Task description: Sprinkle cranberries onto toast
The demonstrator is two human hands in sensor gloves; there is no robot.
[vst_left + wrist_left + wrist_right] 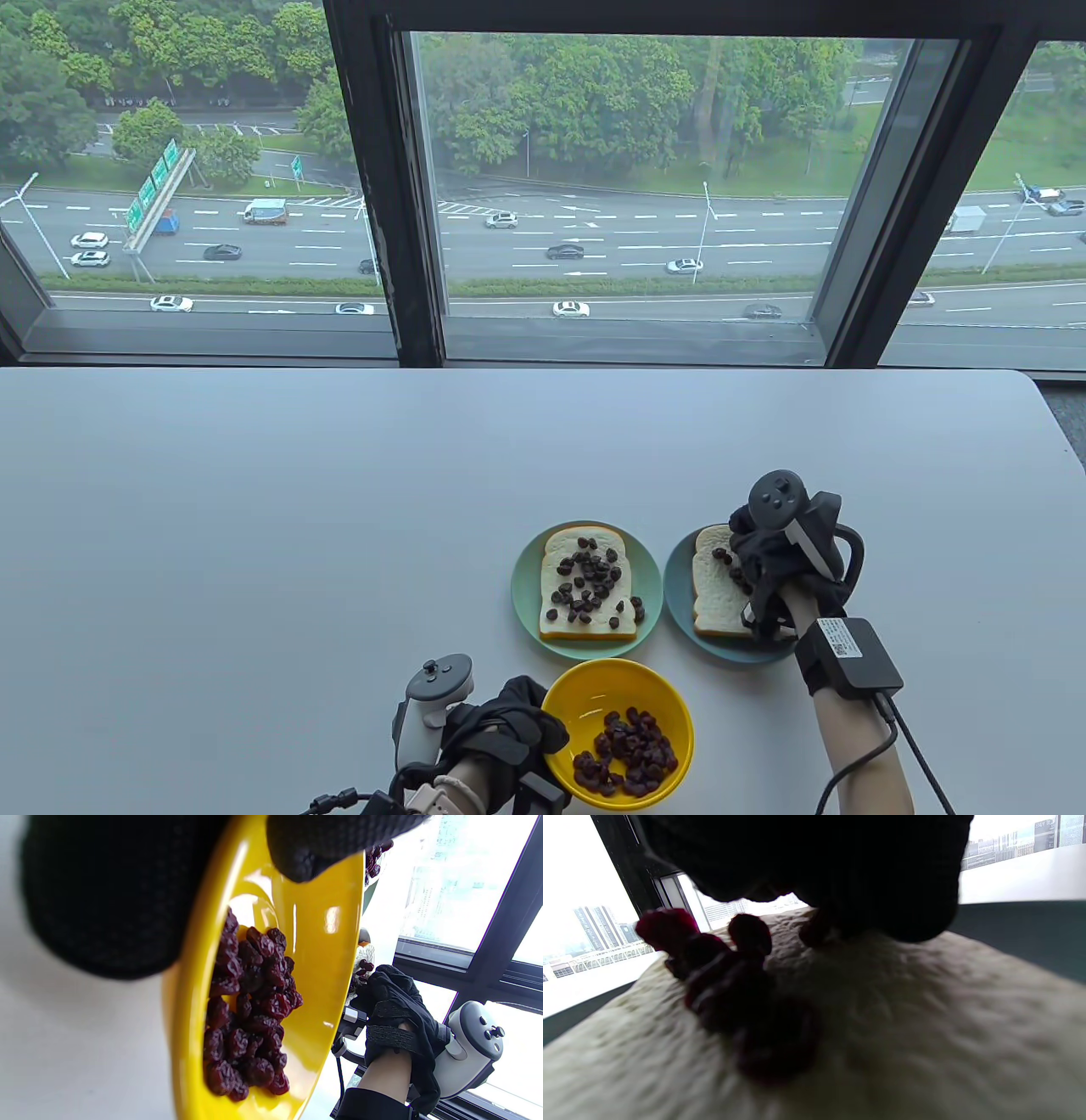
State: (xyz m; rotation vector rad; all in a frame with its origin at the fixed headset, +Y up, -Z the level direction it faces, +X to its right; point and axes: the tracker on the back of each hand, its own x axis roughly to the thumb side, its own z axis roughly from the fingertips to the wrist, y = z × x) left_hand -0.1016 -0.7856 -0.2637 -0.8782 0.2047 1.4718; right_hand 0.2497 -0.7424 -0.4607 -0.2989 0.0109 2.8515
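1. The left hand (501,722) grips the left rim of the yellow bowl (594,679) near the tabletop's front edge; the bowl holds dried cranberries (628,751).
2. The right hand (772,560), fingers bunched low, hangs over the toast (717,603) on the blue plate (679,594); whether it pinches cranberries cannot be told.
3. Just left, the green plate (526,594) carries the covered toast (564,624).

left hand (501,722) curled, thumb (314,849) separate from fingers (106,895); right hand (768,556) palm-down, fingers bunched downward.
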